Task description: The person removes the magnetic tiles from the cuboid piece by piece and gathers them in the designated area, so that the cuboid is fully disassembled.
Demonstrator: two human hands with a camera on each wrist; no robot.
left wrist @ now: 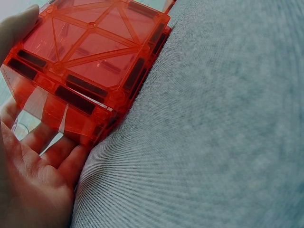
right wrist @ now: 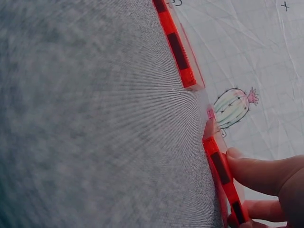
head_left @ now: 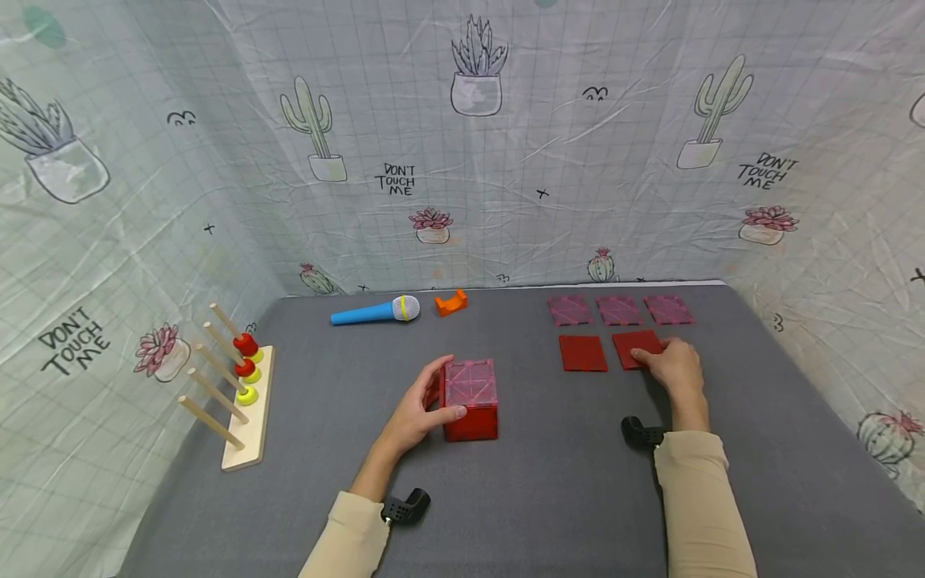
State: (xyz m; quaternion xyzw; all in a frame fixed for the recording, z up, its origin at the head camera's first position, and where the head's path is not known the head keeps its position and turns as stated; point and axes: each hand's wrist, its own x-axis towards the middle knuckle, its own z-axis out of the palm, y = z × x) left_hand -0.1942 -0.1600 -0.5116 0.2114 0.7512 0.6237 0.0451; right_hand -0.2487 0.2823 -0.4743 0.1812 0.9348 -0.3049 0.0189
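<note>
A red see-through cube of magnetic tiles [head_left: 471, 423] stands in the middle of the table. My left hand [head_left: 414, 413] holds it from its left side, the thumb across the near face and the fingers behind. In the left wrist view, fingers show through the clear wall of the cube [left wrist: 92, 52]. Off to the right, my right hand [head_left: 679, 373] pinches a red square magnetic tile [head_left: 632, 347] by its right side. That tile [right wrist: 221, 168] looks slightly tilted in the right wrist view. Another red tile [head_left: 583, 353] lies flat just left of it.
Behind these, a row of purplish tiles [head_left: 618, 311] lies near the back edge. A blue toy microphone [head_left: 368, 313] and an orange curved piece [head_left: 451, 303] lie back left. A wooden peg board [head_left: 249, 449] with red and yellow rings stands at the left.
</note>
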